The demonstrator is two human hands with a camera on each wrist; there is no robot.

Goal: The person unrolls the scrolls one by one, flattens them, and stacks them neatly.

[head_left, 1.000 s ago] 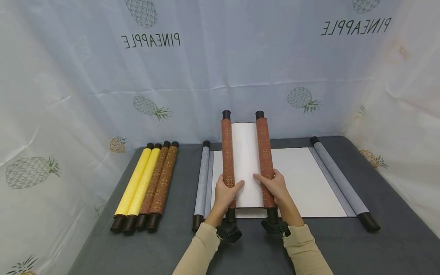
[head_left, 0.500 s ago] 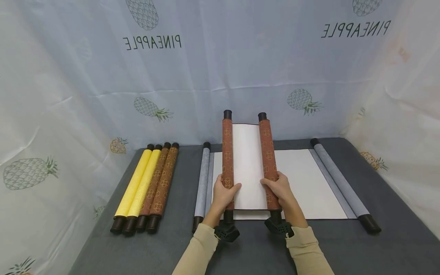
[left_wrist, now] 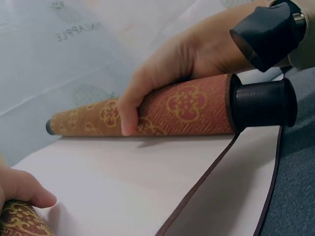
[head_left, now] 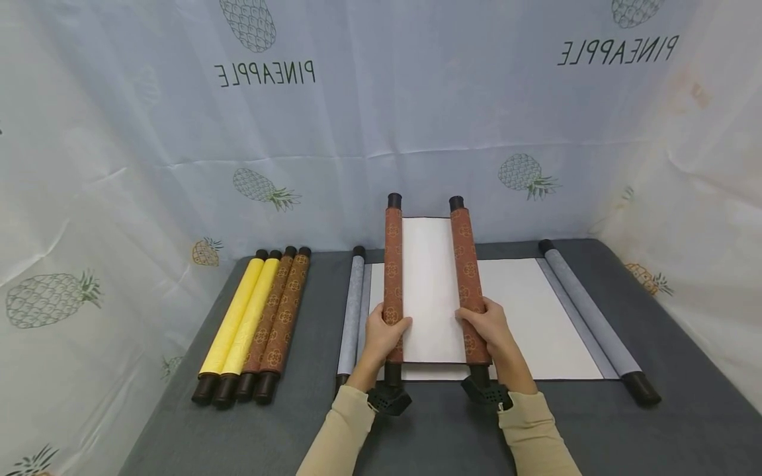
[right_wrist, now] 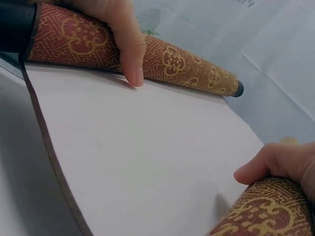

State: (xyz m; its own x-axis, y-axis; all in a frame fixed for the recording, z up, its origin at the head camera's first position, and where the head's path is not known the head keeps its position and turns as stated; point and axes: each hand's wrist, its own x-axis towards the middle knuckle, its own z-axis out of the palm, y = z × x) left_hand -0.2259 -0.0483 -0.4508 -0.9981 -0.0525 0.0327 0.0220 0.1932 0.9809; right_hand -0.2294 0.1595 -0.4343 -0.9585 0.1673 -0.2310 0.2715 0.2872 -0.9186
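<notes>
A red-brown scroll with gold flower patterns is partly unrolled, its white paper (head_left: 430, 291) stretched between two rolled ends. My left hand (head_left: 381, 336) grips the left roll (head_left: 393, 264) near its lower end, thumb lying over the inner side. On the right roll (head_left: 467, 271) my right hand (head_left: 491, 325) holds the matching spot, thumb toward the paper. Black knobs cap both rolls. In the left wrist view the right hand's thumb (left_wrist: 129, 115) presses on the patterned cloth. The held scroll overlaps a grey-blue scroll (head_left: 536, 317) lying spread open behind it.
Two yellow scrolls (head_left: 241, 317) and two brown patterned scrolls (head_left: 282, 317) lie side by side on the left of the dark grey table (head_left: 268, 436). The grey-blue scroll's right roll (head_left: 595, 317) lies slanted near the table's right side. A pineapple-print curtain (head_left: 381, 119) encloses the back and sides.
My hands have moved apart, the right one further right and the left slightly left. The gap between the rolls is wider, and more white paper shows.
</notes>
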